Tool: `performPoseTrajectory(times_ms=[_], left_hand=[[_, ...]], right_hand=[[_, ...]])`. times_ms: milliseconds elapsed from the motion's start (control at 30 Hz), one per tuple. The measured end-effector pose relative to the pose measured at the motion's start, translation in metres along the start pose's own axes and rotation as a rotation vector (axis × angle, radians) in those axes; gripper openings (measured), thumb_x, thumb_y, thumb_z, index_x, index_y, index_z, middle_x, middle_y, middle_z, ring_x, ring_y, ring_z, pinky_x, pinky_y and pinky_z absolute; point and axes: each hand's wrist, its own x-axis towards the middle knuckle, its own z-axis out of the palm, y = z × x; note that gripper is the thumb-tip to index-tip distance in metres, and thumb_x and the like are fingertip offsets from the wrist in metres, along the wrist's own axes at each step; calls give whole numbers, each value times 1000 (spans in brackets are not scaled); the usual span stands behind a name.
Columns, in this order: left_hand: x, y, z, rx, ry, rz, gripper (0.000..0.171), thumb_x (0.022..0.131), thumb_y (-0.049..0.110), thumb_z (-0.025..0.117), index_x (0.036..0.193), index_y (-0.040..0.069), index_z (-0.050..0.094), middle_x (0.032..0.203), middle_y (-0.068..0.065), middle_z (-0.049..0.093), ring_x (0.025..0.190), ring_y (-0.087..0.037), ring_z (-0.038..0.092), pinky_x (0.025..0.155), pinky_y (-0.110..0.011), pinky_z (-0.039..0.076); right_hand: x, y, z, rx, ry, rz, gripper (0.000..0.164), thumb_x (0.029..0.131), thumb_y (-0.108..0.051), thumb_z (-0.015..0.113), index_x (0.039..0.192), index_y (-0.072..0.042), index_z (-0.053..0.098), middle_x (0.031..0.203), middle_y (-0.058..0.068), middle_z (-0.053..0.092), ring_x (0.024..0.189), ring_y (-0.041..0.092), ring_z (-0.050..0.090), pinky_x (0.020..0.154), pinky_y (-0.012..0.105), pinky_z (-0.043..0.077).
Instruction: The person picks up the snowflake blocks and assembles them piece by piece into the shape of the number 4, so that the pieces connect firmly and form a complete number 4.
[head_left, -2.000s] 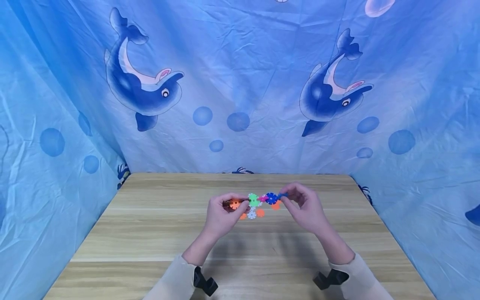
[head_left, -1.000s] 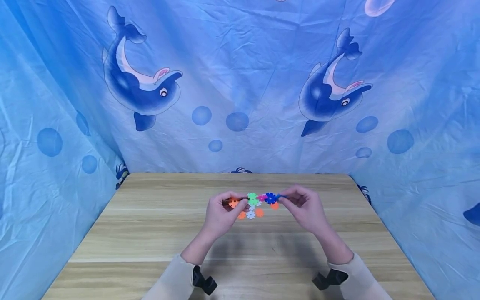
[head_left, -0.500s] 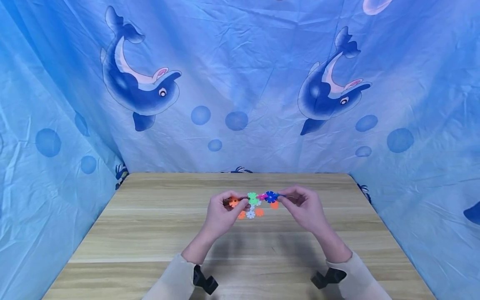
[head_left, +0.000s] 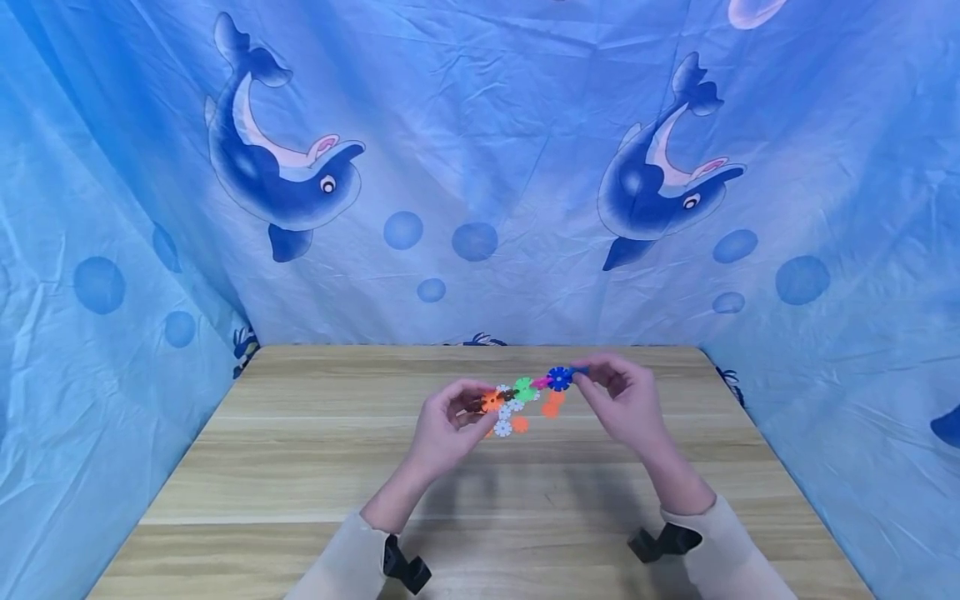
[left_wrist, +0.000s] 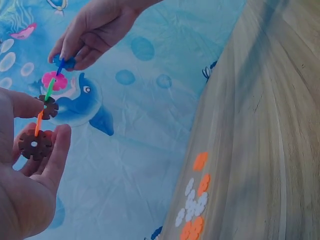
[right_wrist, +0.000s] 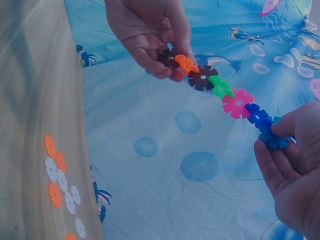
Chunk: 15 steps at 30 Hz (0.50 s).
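A chain of interlocking notched plastic discs, snowflake building pieces, stretches between my hands above the table. From left to right run brown, orange (head_left: 492, 401), brown (right_wrist: 202, 77), green (head_left: 524, 389), pink (right_wrist: 238, 103), dark blue (head_left: 558, 378) and lighter blue (right_wrist: 274, 135) discs. My right hand (head_left: 626, 404) pinches the lighter blue end disc between thumb and fingers. My left hand (head_left: 450, 429) holds the other end, its fingers around the brown disc (left_wrist: 35, 145) and the orange one. A bit of red shows by the left fingertips in the right wrist view.
Loose white discs (head_left: 503, 428) and orange discs (head_left: 551, 409) lie on the wooden table (head_left: 337, 475) below the chain. A blue dolphin-print curtain (head_left: 480, 167) hangs behind and at both sides. Each wrist wears a black camera strap (head_left: 667, 542).
The chain has shifted right and its right end has risen, so it now slants. Both hands moved slightly; more of the orange and brown discs shows beyond my left fingers.
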Motion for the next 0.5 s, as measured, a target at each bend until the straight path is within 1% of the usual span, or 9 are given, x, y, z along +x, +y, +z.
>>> performPoseTrajectory(times_ms=[67,200,300,367,467,500], left_hand=[[-1,-1,-1,-3,-2,-1,34,91,-6,76,124,2,69,124,-19,71,108,-21,70,90,-27,65],[-2,-4,-3,74,31,3,26,93,-7,74,116,6,74,118,-14,75,108,-21,71,90,-27,65],[-2,-6,-4,142,58,2,19,94,-4,74,108,10,78,110,-9,78,103,-19,73,89,-26,65],[-2,-6,-5,169,65,-6,18,95,-2,76,105,12,79,106,-6,79,102,-18,74,89,-26,65],[-2,-6,-5,175,66,-37,17,94,1,78,105,14,81,105,-4,79,101,-17,75,89,-27,65],[-2,-6,-6,170,67,-50,16,94,2,79,104,15,81,105,-4,79,101,-17,75,89,-27,65]], right_hand=[[2,-1,0,8,11,-23,17,90,18,72,102,7,76,95,-8,77,78,8,70,66,17,59],[4,-2,-1,8,5,-42,18,89,18,72,103,8,75,96,-7,77,79,5,70,68,17,59],[5,-2,-2,-10,-8,-29,18,90,17,72,104,6,76,97,-9,77,80,3,69,68,17,59],[6,-3,-2,-17,-13,-14,18,91,16,72,105,6,76,98,-11,76,81,3,70,69,17,60],[6,-3,-2,-6,-8,5,18,92,13,72,110,8,75,99,-14,77,83,5,72,73,17,62],[7,-3,-1,0,-4,8,19,94,12,72,112,9,74,98,-15,77,83,4,74,72,17,62]])
